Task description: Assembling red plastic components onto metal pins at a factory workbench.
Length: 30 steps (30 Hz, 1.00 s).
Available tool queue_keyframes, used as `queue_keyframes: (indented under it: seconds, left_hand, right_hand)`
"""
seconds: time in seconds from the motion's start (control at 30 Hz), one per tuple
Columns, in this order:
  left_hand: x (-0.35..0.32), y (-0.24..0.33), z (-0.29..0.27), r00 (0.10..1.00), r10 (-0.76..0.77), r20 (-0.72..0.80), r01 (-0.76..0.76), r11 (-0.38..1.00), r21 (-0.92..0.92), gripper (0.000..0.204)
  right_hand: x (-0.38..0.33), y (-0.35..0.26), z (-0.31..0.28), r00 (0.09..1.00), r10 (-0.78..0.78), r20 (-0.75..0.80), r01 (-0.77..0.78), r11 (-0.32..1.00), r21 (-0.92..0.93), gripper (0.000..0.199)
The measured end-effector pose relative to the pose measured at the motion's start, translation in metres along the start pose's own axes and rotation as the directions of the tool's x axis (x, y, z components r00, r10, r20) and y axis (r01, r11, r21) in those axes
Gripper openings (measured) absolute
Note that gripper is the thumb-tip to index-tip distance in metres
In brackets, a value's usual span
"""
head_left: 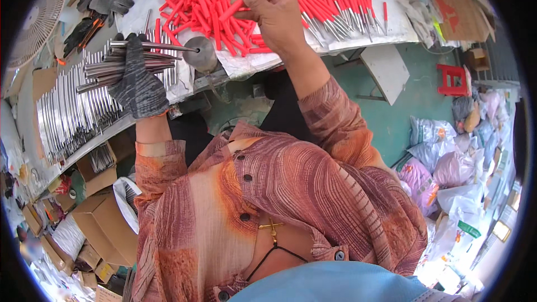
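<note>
My left hand (139, 84), in a dark grey knitted glove, is closed around a bundle of shiny metal tubes (99, 71). One tube sticks out to the right, and its end is at a grey, rounded metal piece (202, 60) by the table edge; whether they touch I cannot tell. Bare and raised, my right hand (279, 15) pinches a red sleeve (232, 10) between thumb and fingers. Beneath it lies a heap of similar red sleeves (196, 0). Metal tubes with red sleeves on one end (341, 11) are laid out to the right.
Bare metal tubes (67, 114) lie in a row along the table's left part. Dark work gloves (112, 1) and a fan (39, 14) are at far left. Cardboard boxes (109, 226) stand below left. A red stool (453, 80) and filled plastic bags (430, 134) are at right.
</note>
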<state>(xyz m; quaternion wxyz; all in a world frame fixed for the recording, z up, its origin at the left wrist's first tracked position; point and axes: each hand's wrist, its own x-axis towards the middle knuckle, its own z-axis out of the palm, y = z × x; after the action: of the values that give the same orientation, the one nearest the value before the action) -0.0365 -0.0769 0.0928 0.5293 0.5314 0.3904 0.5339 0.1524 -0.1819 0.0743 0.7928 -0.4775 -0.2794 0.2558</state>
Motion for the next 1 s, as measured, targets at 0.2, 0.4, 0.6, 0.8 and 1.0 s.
queue_keyframes:
  seconds: [0.2, 0.4, 0.6, 0.8, 1.0]
  left_hand:
    - [-0.004, -0.008, -0.003, 0.961, 0.016, 0.277, -0.037, 0.997, 0.069, 0.023]
    - [-0.022, -0.002, 0.009, 0.910, -0.202, 0.363, 0.168, 0.978, 0.123, 0.023]
    - [-0.017, -0.003, 0.016, 0.886, -0.265, 0.380, 0.233, 0.964, 0.129, 0.022]
    - [-0.003, 0.002, -0.001, 0.809, -0.285, 0.514, 0.184, 0.953, 0.239, 0.020]
    - [-0.005, -0.006, -0.005, 0.627, -0.486, 0.608, 0.720, 0.660, -0.215, 0.026]
  right_hand:
    - [-0.015, -0.029, 0.038, 1.000, 0.016, -0.012, -0.013, 0.970, 0.241, 0.050]
    - [-0.024, -0.061, 0.054, 0.998, 0.009, -0.062, -0.003, 0.995, 0.097, 0.055]
    - [-0.014, -0.046, 0.051, 0.976, -0.189, 0.106, 0.205, 0.965, -0.166, 0.055]
    - [-0.013, -0.053, 0.086, 0.680, -0.448, 0.580, 0.732, 0.458, -0.505, 0.036]
    - [-0.024, -0.055, 0.092, 0.855, 0.036, 0.517, 0.230, 0.868, -0.441, 0.032]
